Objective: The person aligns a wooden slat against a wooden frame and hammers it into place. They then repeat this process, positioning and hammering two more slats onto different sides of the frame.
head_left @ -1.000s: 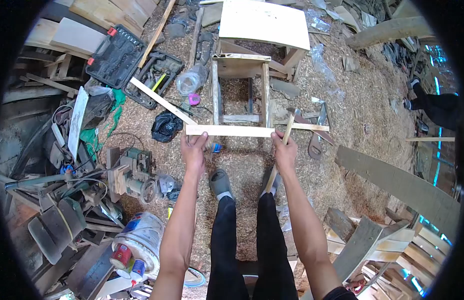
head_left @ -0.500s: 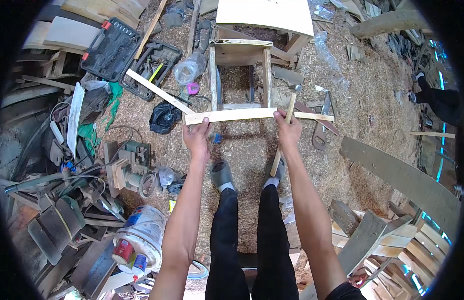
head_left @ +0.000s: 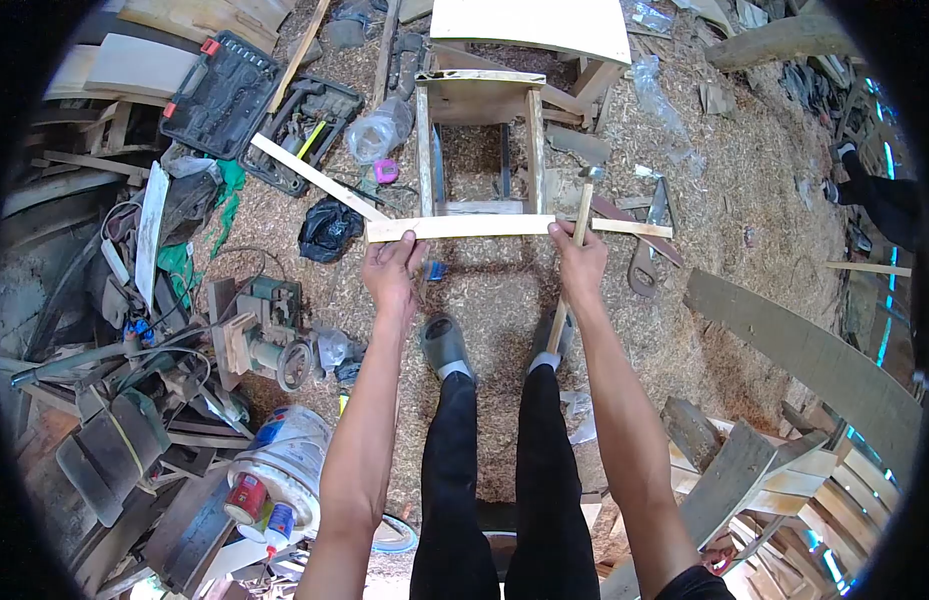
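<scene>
A pale wooden slat (head_left: 464,228) spans level between my two hands, in front of a small wooden frame (head_left: 534,150) on the floor. My left hand (head_left: 392,280) is closed on its left end, thumb on the near face. At its right end, my right hand (head_left: 581,265) pinches the slat and also holds a hammer (head_left: 583,210) against the palm. The hammer's metal head points away from me, and its handle hangs down toward my right shoe. Two more pale strips, a left one (head_left: 314,176) and a right one (head_left: 634,229), extend beyond the slat's ends.
A hand saw (head_left: 642,272) lies right of the hammer. An open tool case (head_left: 219,95), a pink tape measure (head_left: 385,171) and a black plastic bag (head_left: 329,232) sit to the left. A bucket (head_left: 284,460) stands lower left. Wood shavings cover the floor (head_left: 484,290). Another person's leg (head_left: 874,195) shows far right.
The slat and both hands have shifted very slightly, with the slat's left end a little higher. Both hands keep their hold.
</scene>
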### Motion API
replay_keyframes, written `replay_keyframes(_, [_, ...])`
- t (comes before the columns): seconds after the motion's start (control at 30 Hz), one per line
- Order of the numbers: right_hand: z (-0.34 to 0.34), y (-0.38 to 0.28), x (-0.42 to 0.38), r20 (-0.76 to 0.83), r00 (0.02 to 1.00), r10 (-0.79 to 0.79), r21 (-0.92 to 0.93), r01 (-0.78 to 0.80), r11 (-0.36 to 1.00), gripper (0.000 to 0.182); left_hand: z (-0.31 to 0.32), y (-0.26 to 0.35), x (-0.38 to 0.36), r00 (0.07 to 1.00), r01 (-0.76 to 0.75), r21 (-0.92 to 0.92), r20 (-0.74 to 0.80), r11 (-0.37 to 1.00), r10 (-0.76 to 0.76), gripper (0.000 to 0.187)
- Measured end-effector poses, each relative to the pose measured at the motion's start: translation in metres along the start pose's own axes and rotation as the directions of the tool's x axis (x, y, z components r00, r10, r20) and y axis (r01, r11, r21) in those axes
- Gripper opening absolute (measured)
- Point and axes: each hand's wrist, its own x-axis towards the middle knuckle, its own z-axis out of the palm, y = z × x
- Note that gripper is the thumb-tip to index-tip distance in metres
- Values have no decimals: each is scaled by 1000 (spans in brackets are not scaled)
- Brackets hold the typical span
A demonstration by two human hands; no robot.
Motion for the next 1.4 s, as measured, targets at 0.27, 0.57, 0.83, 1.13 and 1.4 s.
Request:
replay_keyframes(0.27, [5,-1,2,-7,999,-53,37,54,998,26,-5,-5,12,999,-40,55,-5,998,40,28])
replay_keyframes(0.57, [7,1,3,-21,992,-121,7,121,993,26,-4,-5,14,994,-106,63,25,992,104,26])
replay_keyframes(0.83, [4,6,5,-1,994,-111,39,111,993,26,-4,-4,13,996,-68,119,60,991,62,24])
replay_keyframes(1.13, [0,11,9,30,992,-123,-18,124,992,27,-5,1,7,997,43,27,55,999,-45,24])
replay_keyframes(1.4, [0,14,12,72,995,-68,12,67,998,27,-3,2,6,998,48,15,29,999,-48,29])
